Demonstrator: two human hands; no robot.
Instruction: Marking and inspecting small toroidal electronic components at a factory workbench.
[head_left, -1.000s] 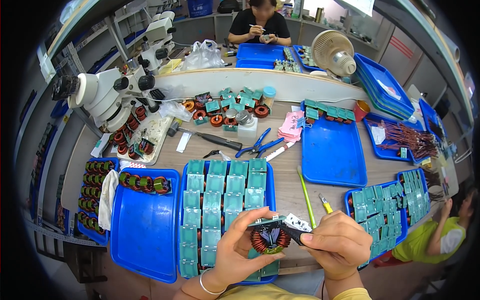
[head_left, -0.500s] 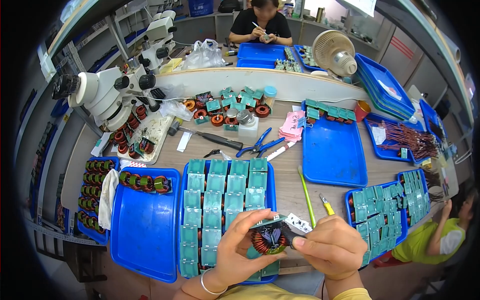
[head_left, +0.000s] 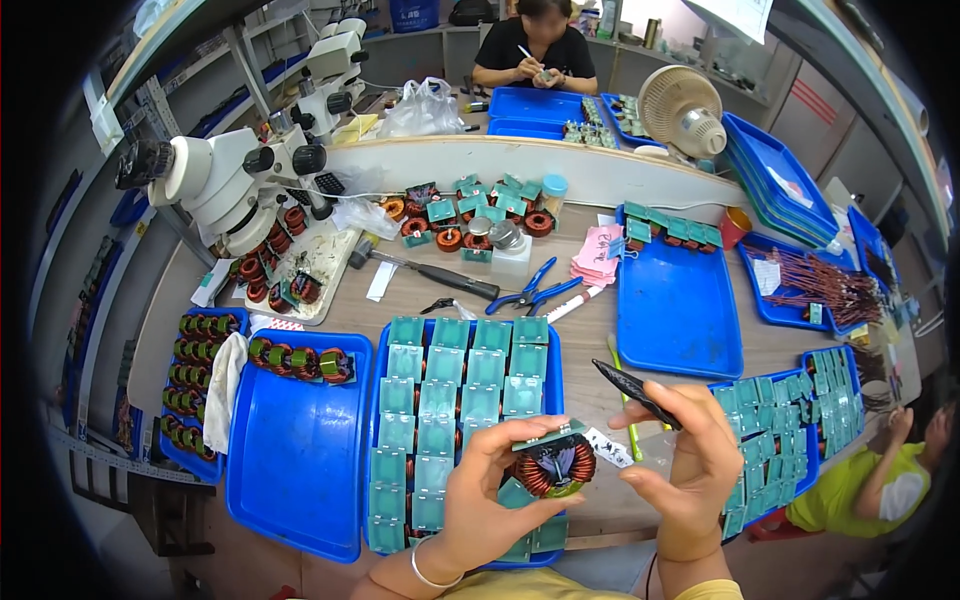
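My left hand (head_left: 470, 505) grips a copper-wound toroidal coil (head_left: 553, 468) with a green circuit board along its top edge, fingers on the board and thumb underneath. To its right, my raised right hand (head_left: 702, 465) holds a black pen-shaped tool (head_left: 632, 388) between its fingers. The tool's pointed end faces up and left, apart from the coil, while the thumb stands away from it. A small white label strip with dark marks (head_left: 608, 447) shows between the hands. Below and left of the coil is a blue tray (head_left: 556, 372) with rows of green-board coils.
Left stands another blue tray (head_left: 295, 470) with several coils at its top. Pliers (head_left: 535, 290), a hammer (head_left: 440, 278) and pink slips (head_left: 597, 252) lie ahead. A blue tray (head_left: 680, 330) sits right of them. A microscope (head_left: 205, 180) stands far left; a co-worker (head_left: 540, 55) sits opposite.
My right hand has drawn the black tool up and away from the coil, and its fingers have spread. The left hand keeps hold of the coil. The whole view has shifted slightly.
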